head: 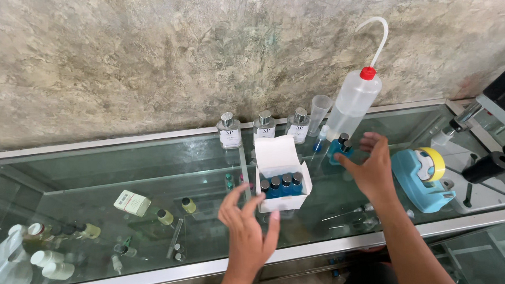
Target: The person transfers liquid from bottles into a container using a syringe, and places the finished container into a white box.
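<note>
Left hand spread empty just before white box of blue vials; right hand open beside blue bottles

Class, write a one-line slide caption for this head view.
Left hand nears white box of blue bottles; right hand reaches loose blue bottles.

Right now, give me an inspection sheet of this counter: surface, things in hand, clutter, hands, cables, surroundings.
Surface: glass counter, small bottles on the shelf beneath.
Job's things: open white box with dark-capped blue bottles; two loose blue bottles beside it.
Clutter: three clear bottles, squeeze bottle, plastic cup, tape dispenser.
Hands: left hand open near the box; right hand open at the loose bottles.
Cables: nothing seen.
Surroundings: rough plastered wall.
</note>
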